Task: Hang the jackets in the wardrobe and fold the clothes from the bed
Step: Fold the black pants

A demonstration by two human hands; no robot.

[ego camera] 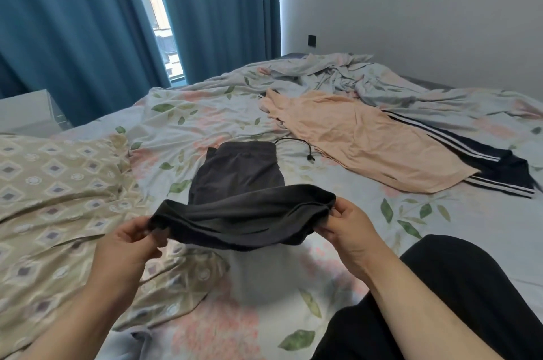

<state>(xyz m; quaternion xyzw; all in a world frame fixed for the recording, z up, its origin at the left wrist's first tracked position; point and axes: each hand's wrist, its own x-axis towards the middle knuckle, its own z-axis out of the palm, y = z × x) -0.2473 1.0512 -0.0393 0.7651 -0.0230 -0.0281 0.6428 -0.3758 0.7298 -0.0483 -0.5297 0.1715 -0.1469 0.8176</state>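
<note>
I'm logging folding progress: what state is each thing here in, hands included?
Grey garment: near end lifted, far end on the bed.
Left hand: pinches its left corner.
Right hand: pinches its right corner.
Peach garment: spread out, unfolded.
Striped trousers: unfolded, partly under the peach garment.
Curtains: parted.

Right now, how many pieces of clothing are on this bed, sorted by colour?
Dark grey garment, pinched at its ends by the left hand and the right hand: 1
Peach garment: 1
Navy garment with white stripes: 1
Total: 3
Left out: the beige patterned cloth, since I cannot tell whether it is a garment or bedding.
</note>
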